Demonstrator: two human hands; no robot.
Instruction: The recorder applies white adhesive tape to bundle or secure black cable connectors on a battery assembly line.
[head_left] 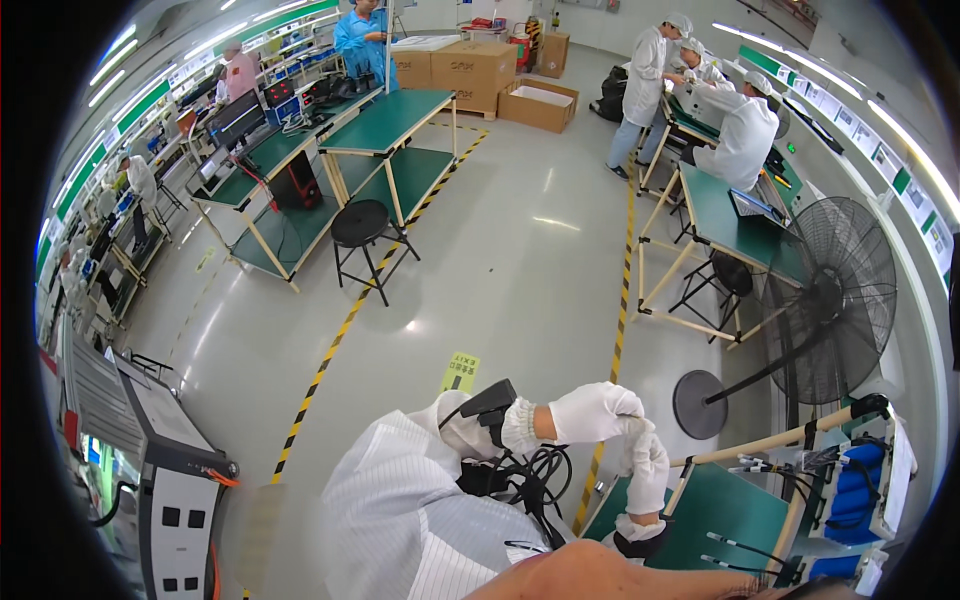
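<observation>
My left hand (592, 413), in a white glove, reaches across to the right from a white striped sleeve. A black box-like device (488, 402) is strapped near that wrist. My right hand (646, 468), also gloved in white, comes up from below with a dark band at its wrist. The fingertips of both hands meet, fingers bent and closed together. Whatever lies between them, if anything, is hidden. Loops of black cable (545, 475) hang beneath my left forearm. A green-topped bench (725, 515) stands below and right of the hands.
Right of me are a black standing fan (828, 290) and a rack with blue rolls (857, 490). A grey cabinet (180, 540) stands at left. Farther off are a black stool (360, 224), green tables (388, 120), cartons (538, 103), and several co-workers, including a seated person (740, 130).
</observation>
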